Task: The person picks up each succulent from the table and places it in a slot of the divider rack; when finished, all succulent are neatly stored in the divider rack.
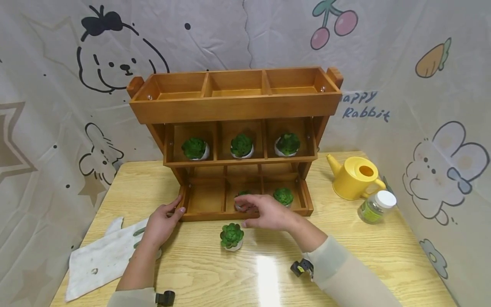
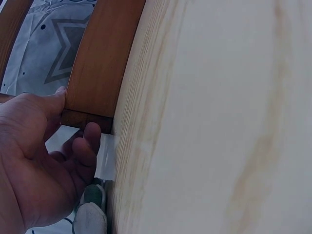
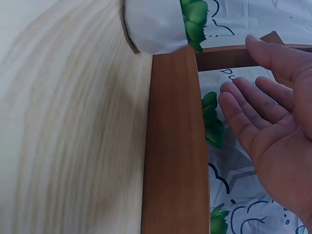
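A brown wooden tiered planter shelf (image 1: 235,108) stands on the table. My left hand (image 1: 162,224) grips its lower left front corner, thumb on one side and curled fingers on the other in the left wrist view. Over the front of the bottom tier, my right hand (image 1: 271,212) hovers with relaxed, spread fingers and holds nothing. Behind its fingers, a potted succulent (image 1: 242,207) in the bottom middle compartment is partly hidden. Another succulent (image 1: 284,196) occupies the bottom right compartment. In front of the shelf, a succulent (image 1: 232,236) in a white pot (image 3: 153,24) stands on the table.
Three potted succulents (image 1: 241,146) fill the middle tier. At the right are a yellow watering can (image 1: 350,179) and a white-lidded jar (image 1: 376,207). White gloves (image 1: 103,258) lie at the left, beside my left forearm. Printed cloth walls (image 1: 230,38) enclose the table.
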Available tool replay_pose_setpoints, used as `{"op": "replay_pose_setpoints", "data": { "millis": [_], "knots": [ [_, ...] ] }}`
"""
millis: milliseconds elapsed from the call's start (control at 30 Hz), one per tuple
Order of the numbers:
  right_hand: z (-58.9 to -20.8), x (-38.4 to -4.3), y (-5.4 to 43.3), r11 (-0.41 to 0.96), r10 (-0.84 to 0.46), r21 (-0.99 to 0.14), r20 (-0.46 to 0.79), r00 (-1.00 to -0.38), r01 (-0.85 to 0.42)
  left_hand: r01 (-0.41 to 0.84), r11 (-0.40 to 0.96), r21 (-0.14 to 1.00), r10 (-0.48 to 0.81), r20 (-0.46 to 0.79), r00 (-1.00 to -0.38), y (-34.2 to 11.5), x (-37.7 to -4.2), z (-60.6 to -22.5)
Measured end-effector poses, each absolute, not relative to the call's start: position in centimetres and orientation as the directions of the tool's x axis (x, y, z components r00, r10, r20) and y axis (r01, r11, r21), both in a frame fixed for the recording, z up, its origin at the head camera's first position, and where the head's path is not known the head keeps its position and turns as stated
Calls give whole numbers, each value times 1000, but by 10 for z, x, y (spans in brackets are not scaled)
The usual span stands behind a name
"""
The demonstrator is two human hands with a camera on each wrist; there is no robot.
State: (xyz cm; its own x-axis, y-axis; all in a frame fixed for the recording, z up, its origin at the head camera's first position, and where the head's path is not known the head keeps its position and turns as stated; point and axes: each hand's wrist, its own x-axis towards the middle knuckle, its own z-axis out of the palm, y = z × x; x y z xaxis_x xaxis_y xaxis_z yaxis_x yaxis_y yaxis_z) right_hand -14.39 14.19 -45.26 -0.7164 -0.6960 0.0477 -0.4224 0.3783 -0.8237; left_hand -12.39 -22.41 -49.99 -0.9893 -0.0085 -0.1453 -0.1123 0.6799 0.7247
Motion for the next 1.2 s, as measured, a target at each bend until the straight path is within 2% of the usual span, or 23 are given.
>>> {"op": "replay_pose_setpoints", "data": {
  "millis": [400,633,933,1200],
  "knots": [
    [-455,-134,139,418,-715,-819,-30,-698,-393,-110,681,724,-8,-142,-990,-224,-124,-501],
    [-460,-131,137,382,-740,-858,-61,-670,-344,-111,679,726,-12,-140,-990,-224,-125,-501],
    [-469,-129,132,376,-776,-851,-73,-626,-366,-103,683,723,-9,-132,-991,-224,-124,-501],
    [-471,-127,127,430,-785,-794,-93,-612,-430,-100,687,720,-10,-128,-992,-225,-124,-501]
  ]
}}
